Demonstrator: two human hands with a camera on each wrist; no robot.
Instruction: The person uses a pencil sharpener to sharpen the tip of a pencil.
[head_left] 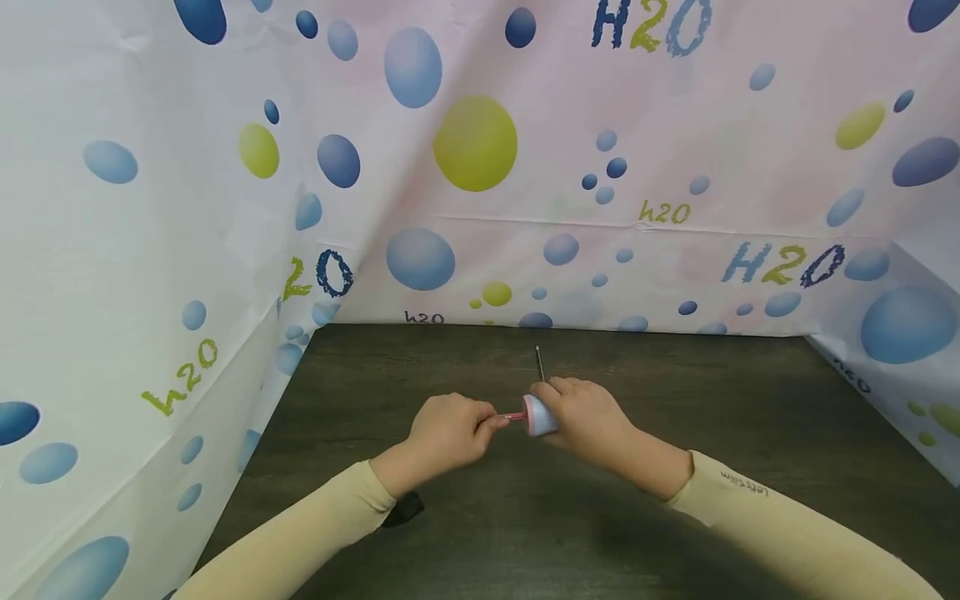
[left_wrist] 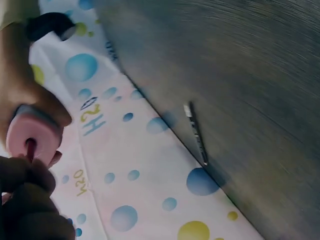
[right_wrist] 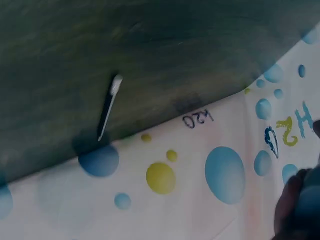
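Observation:
Between the hands, above the table, is a rounded pencil sharpener [head_left: 542,417] with a light blue body and a pink end. My right hand [head_left: 592,421] grips its body. A red pencil [head_left: 513,417] enters the hole in the pink end, clearly seen in the left wrist view, and my left hand [head_left: 450,431] pinches it close to that hole. The pencil's tip is hidden inside. Beyond the right hand, a second pencil [head_left: 540,363], dark with a whitish end, lies on the table; the left wrist view shows this pencil [left_wrist: 196,134] whole.
The dark wooden table [head_left: 487,533] spreads under both arms. White sheeting [head_left: 600,275] printed with blue and green bubbles rises along its back and sides. A small black object [head_left: 405,508] shows below the left wrist.

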